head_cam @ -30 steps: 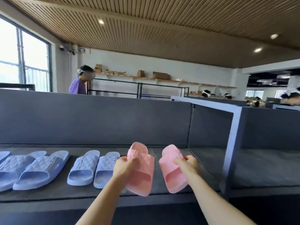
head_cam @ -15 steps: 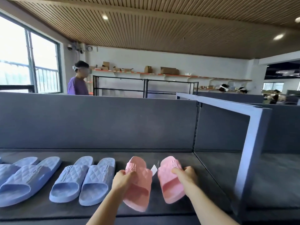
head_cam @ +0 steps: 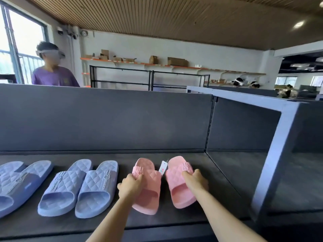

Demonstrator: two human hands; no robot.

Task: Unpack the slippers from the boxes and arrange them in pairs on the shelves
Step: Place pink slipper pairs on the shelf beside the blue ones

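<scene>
Two pink slippers lie side by side on the dark grey shelf, toes pointing away from me. My left hand grips the strap of the left pink slipper. Over the strap of the right pink slipper my right hand is curled. A small white tag hangs between the two. To their left sits a pair of blue quilted slippers, and further left another blue pair lies partly overlapped at the frame edge.
A grey back panel closes the shelf behind. A grey upright post divides it from the neighbouring bay on the right. Beyond the panel stands a person in a purple shirt, with black racks and wall shelves holding cardboard boxes.
Both hands have lowered the pink slippers from a tilted hold in the air down onto the shelf, flat and side by side. The view has moved closer.
</scene>
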